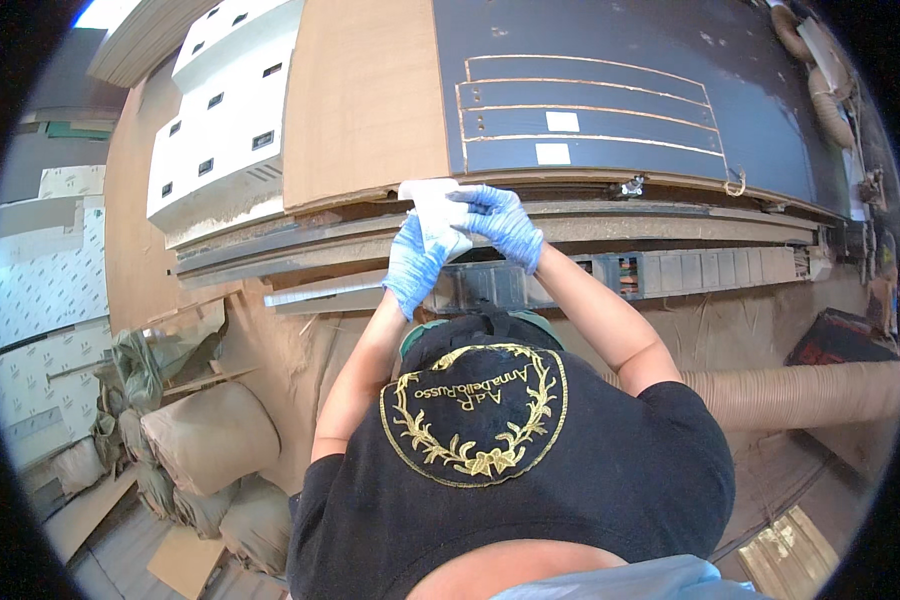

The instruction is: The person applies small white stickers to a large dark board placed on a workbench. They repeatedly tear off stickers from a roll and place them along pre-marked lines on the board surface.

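Both of my hands wear blue gloves and meet in front of my chest, near the front edge of the machine table. My left hand (413, 268) is closed round the lower part of a white folded sheet (433, 207) that looks like paper. My right hand (500, 222) pinches the same sheet from its right side, fingers bent over it. Beyond them lies a dark grey board (610, 40) with narrow strips outlined by pale cut lines. Two small white labels (553, 154) rest on those strips. A plain brown board (365, 100) adjoins the dark board on the left.
A white machine cabinet (225, 120) stands at the left. Dusty rails (670, 226) and a grey cable chain (705, 270) run along the table's front. A thick ribbed hose (770, 398) lies at the right. Stuffed dusty sacks (215, 435) sit on the left floor.
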Tool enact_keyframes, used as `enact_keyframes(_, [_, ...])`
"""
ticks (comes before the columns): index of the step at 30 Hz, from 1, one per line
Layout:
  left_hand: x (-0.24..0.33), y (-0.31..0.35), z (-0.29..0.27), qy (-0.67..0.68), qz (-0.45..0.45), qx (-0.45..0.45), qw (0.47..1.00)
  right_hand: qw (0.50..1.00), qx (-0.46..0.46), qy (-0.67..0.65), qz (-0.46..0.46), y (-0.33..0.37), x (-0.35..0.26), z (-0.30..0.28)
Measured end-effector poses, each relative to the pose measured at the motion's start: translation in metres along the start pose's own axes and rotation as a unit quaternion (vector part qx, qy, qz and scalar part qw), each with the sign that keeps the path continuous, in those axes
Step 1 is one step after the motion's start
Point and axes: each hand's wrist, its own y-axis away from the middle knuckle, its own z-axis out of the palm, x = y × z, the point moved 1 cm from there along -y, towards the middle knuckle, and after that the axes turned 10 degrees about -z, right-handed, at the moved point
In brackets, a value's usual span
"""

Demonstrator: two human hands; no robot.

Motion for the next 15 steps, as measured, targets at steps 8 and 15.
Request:
enact_keyframes(8, [0.013,0.002,0.006,0.034,-0.021,-0.018,0.999,0.993,0.037,0.082,-0.072,0.008,-0.008,-0.004])
enact_keyframes(15, [0.000,0.009,0.005,0.002,-0.117,-0.078,0.990,0.963,-0.012,0.258,-0.077,-0.003,-0.014,-0.026])
